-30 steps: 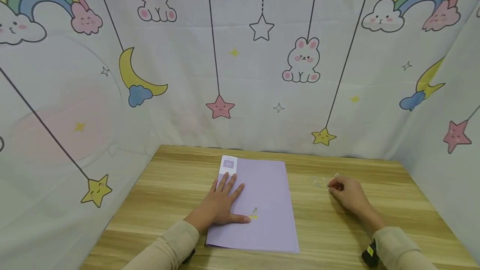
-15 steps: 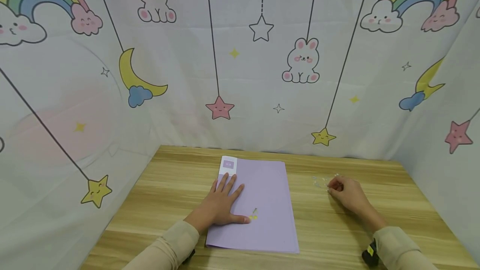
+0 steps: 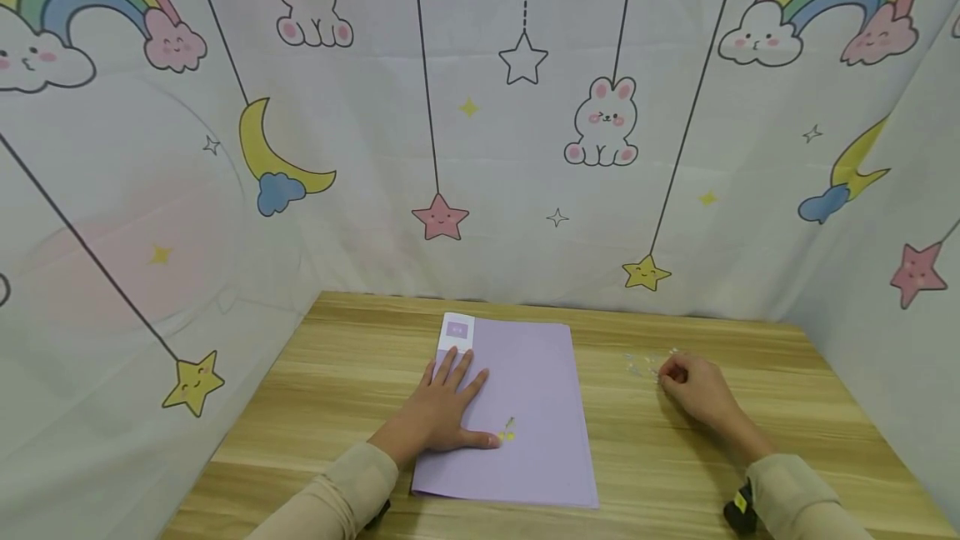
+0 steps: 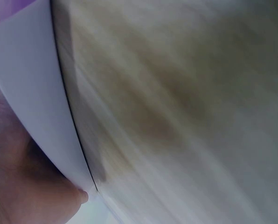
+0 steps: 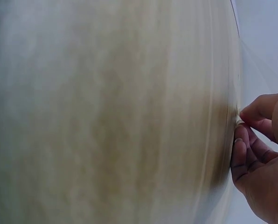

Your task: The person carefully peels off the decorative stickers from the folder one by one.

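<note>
A light purple folder [image 3: 528, 382] lies on the wooden table. My left hand [image 3: 438, 415] rests flat on its left half with fingers spread. The thumb tip touches a small yellow-and-dark motif [image 3: 507, 433] on the cover; whether this is a sticker or print I cannot tell. To the folder's right, my right hand [image 3: 697, 390] is at the table surface beside several tiny clear pieces [image 3: 636, 369]. In the right wrist view the thumb and index finger of the right hand [image 5: 265, 144] pinch a tiny pale piece [image 5: 238, 120], mostly hidden by the fingertips.
A white label [image 3: 456, 330] with a purple square sits at the folder's top left corner. The wooden table [image 3: 360, 340] meets a white cloth backdrop [image 3: 487, 148] printed with rabbits, stars and rainbows. Cloth also hangs at both sides.
My right hand has shifted very slightly to the right, its fingertips drawing a little away from the clear pieces. The left hand and the folder stay where they were.
</note>
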Available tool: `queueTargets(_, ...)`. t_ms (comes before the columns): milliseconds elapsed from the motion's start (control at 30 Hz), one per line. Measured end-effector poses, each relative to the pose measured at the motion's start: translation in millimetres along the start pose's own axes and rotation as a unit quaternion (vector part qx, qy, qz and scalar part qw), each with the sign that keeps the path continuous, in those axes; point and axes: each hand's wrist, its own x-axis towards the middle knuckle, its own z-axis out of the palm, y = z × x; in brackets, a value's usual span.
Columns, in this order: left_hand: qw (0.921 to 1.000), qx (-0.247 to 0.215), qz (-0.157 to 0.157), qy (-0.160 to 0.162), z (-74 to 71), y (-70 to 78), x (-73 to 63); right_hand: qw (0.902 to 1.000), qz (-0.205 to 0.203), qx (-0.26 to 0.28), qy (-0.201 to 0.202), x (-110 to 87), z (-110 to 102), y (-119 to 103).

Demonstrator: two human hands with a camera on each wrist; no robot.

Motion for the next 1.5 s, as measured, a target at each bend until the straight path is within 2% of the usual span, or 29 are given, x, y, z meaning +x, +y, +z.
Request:
queueTargets(467, 0.9999, 0.0, 0.008, 0.01, 6.5, -2.0, 1.4, 0.9996, 0.013, 0.022, 0.007, -2.1, 0.6, 2.1)
queueTargets(633, 0.9999, -0.002, 0.006, 0.009, 4.0, -0.4, -0.5, 0.9995, 0.016, 0.027, 0.006, -2.7, -2.2, 0.4)
queueTargets(1000, 1.0, 0.005, 0.005, 0.008, 2.6, 0.0, 0.4, 0.998, 0.012, 0.046, 0.042, -1.0, -6.7, -7.4)
queueTargets(1300, 1.0, 0.005, 0.003, 0.008, 2.6, 0.3, -0.4, 0.9991, -0.015, 0.04, 0.005, 2.0, -12.1, -26.3)
queueTargets(1500, 0.9999, 0.006, 0.006, 0.011, 0.4, 0.8, -1.7, 0.9991, -0.037, 0.02, -0.001, 2.8, -11.5, -32.0)
